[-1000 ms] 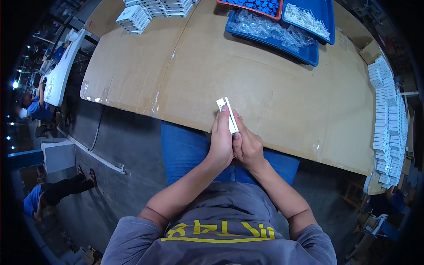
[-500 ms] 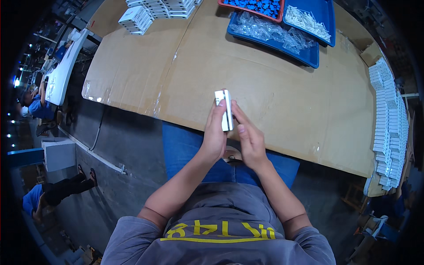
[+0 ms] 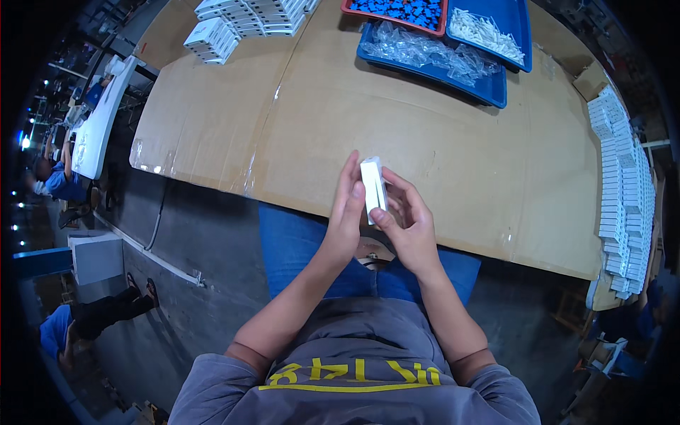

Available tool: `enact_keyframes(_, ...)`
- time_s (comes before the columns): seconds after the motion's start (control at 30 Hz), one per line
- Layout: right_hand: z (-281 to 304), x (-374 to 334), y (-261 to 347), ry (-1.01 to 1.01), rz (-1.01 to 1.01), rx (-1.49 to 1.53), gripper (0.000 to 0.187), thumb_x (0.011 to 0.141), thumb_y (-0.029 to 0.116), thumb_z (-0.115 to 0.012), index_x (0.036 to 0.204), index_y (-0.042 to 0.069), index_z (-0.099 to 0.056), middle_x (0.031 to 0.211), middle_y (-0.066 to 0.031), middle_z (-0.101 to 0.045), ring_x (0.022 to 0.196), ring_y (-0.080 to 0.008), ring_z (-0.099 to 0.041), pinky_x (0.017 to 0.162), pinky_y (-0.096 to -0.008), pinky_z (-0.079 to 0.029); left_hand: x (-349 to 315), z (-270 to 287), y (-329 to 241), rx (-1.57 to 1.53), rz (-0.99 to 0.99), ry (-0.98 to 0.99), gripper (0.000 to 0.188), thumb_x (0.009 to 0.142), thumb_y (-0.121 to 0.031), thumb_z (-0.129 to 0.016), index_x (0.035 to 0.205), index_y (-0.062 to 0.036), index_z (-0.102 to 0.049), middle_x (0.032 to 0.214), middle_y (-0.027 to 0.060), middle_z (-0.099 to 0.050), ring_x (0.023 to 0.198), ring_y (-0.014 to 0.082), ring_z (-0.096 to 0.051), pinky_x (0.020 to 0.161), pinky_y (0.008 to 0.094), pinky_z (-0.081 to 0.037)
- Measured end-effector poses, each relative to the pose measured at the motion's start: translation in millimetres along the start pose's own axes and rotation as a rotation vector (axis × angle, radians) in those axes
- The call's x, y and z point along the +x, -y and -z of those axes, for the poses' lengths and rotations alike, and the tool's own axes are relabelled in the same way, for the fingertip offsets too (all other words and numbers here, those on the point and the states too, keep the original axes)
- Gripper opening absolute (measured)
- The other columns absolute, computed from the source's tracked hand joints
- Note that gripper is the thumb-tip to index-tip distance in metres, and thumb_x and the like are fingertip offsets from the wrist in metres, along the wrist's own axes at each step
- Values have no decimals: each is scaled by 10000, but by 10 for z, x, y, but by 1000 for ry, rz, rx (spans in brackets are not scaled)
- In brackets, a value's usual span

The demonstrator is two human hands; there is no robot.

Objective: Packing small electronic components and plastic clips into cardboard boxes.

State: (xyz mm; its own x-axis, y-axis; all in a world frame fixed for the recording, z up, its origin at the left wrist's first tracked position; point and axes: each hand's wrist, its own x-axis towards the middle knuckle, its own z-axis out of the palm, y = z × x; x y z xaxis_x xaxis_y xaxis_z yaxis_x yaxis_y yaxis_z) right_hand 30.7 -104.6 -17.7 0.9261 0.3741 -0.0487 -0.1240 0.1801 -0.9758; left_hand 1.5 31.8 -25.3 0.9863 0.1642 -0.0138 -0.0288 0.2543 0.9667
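Observation:
Between my hands, above the near edge of the table, a small white box (image 3: 372, 190) stands on end, with a dark narrow line along its side. My right hand (image 3: 411, 230) grips it, the thumb on its lower end and the fingers curled behind its right side. On the other side my left hand (image 3: 345, 223) holds it lightly, thumb along its left edge and fingers stretched upward. Part of the left fingers is hidden behind the box.
A cardboard-covered table (image 3: 212, 127) spreads before me. Beyond lie a blue tray of clear plastic pieces (image 3: 432, 53), a red tray of blue pieces (image 3: 407, 10) and a blue tray of white pieces (image 3: 485, 32). White boxes are stacked far left (image 3: 212, 41) and right (image 3: 623, 191).
The white box has turned and come slightly nearer and to the right. My right thumb has moved onto its lower end, and my left fingers have loosened around it.

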Motion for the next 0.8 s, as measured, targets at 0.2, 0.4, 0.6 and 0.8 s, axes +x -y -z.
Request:
enact_keyframes(0.2, -67, -23, -31, -42, 333, -477, 516, 946, 199, -768, 1398, -8, -630, 1539, -243, -499, 1394, -366, -539, 1151, -427, -436, 52, -187, -34, -257, 111, -126, 630, 1150, -459, -303, 1642, -72, -227, 1512, 165, -428, 1361, 251, -466, 1128, 371, -404)
enact_keyframes(0.4, -207, -85, -54, -63, 415, -481, 468, 1013, 126, -661, 1437, -55, -576, 1498, -307, -533, 1402, -443, -527, 1138, -455, -453, 108, -227, 50, -75, -188, -134, 828, 1078, -674, -283, 1621, -52, -230, 1481, 193, -477, 1356, 236, -473, 1153, 372, -354)
enact_keyframes(0.6, -244, -100, -70, -67, 517, -539, 460, 1045, 102, -587, 1459, -92, -531, 1486, -346, -520, 1405, -470, -508, 1136, -470, -454, 70, -253, 43, -163, -196, -107, 830, 1076, -666, -282, 1610, -33, -222, 1493, 201, -461, 1427, 266, -413, 1194, 393, -297)
enact_keyframes(0.8, -258, -150, -93, -107, 530, -550, 439, 1039, 72, -557, 1435, -118, -540, 1443, -371, -542, 1369, -486, -536, 1110, -473, -480, 22, -237, 55, -163, -170, -82, 816, 1077, -645, -311, 1608, -32, -227, 1467, 194, -483, 1442, 275, -404, 1217, 407, -266)
